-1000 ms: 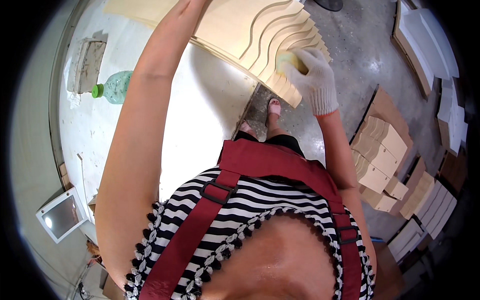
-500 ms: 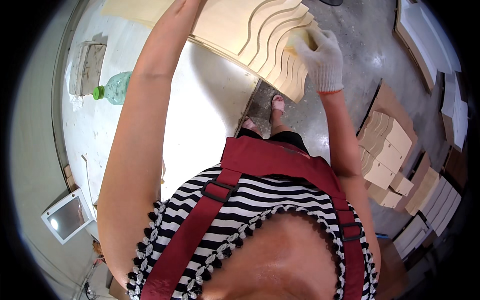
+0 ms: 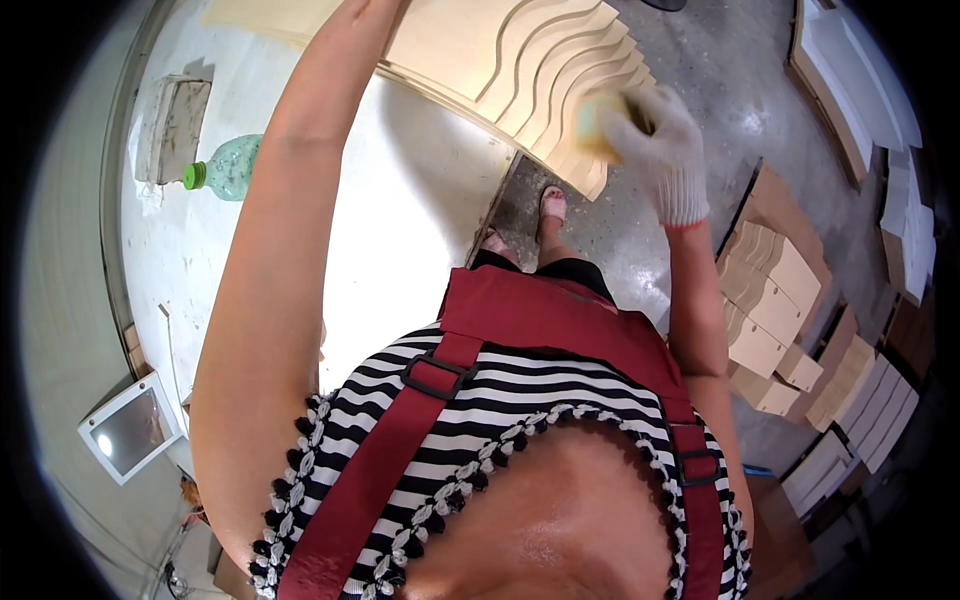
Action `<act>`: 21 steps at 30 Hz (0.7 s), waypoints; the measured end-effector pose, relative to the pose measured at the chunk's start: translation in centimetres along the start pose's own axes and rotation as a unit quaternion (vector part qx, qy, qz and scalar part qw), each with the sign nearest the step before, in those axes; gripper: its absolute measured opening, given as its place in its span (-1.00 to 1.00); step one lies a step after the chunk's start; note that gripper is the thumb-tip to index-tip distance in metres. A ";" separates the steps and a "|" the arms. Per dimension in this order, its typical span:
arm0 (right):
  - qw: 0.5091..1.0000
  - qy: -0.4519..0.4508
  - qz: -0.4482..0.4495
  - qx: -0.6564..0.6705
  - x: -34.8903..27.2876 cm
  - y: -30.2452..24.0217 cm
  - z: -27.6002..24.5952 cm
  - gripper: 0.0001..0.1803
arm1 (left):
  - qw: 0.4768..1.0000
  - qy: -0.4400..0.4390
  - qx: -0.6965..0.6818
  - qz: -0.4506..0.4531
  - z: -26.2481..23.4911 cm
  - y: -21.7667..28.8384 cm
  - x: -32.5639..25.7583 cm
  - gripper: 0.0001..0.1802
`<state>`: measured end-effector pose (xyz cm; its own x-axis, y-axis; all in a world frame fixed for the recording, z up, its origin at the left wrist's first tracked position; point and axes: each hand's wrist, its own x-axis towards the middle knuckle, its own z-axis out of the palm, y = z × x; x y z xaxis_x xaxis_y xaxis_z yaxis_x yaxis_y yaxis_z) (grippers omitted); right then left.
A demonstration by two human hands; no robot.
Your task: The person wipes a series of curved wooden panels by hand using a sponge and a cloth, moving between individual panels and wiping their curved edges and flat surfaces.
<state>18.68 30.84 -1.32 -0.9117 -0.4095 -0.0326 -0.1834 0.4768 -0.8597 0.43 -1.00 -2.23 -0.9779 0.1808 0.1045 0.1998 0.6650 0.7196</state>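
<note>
In a white knitted glove with an orange cuff edge, my right hand [image 3: 662,140] is closed round a yellow sponge [image 3: 598,122], blurred by motion. The sponge is at the wavy edges of a stack of pale wooden boards [image 3: 450,60], fanned out in steps. The boards lie on a white worktable [image 3: 420,200], and their wavy ends jut past its edge. My bare left forearm [image 3: 290,180] reaches up over the table toward the boards; the left hand itself is outside the picture.
Left of my forearm, a green-capped clear bottle [image 3: 225,172] lies beside a worn block [image 3: 178,130]. A white-framed panel [image 3: 132,428] is at lower left. More wavy-edged boards [image 3: 770,290] are stacked on the right, above the grey concrete floor [image 3: 720,60]. White panels [image 3: 860,80] stand farther off.
My right hand, with the sponge, has moved right and slightly down along the wavy edges. The stepped boards look slightly more fanned out to the right. My left forearm has barely shifted.
</note>
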 end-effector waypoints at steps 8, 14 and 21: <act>0.972 0.113 -0.087 -0.189 0.6 -0.2 3.3 -0.74 | 1.000 0.001 -0.013 -0.008 0.1 -0.3 0.2 -0.63; 0.992 -0.065 -0.086 -0.073 -3.6 -0.9 1.9 -0.76 | 0.997 0.027 0.070 -0.005 -1.1 2.1 -1.5 -0.59; 0.962 0.171 -0.043 -0.206 5.1 1.8 1.1 -0.63 | 0.999 0.016 0.029 -0.012 0.5 -0.7 -0.1 -0.61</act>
<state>14.14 28.71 -3.57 -0.9417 -0.2141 0.2596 -0.3287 0.7499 -0.5741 0.47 -1.09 -3.08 -0.9837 0.1421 0.1097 0.1785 0.7095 0.6817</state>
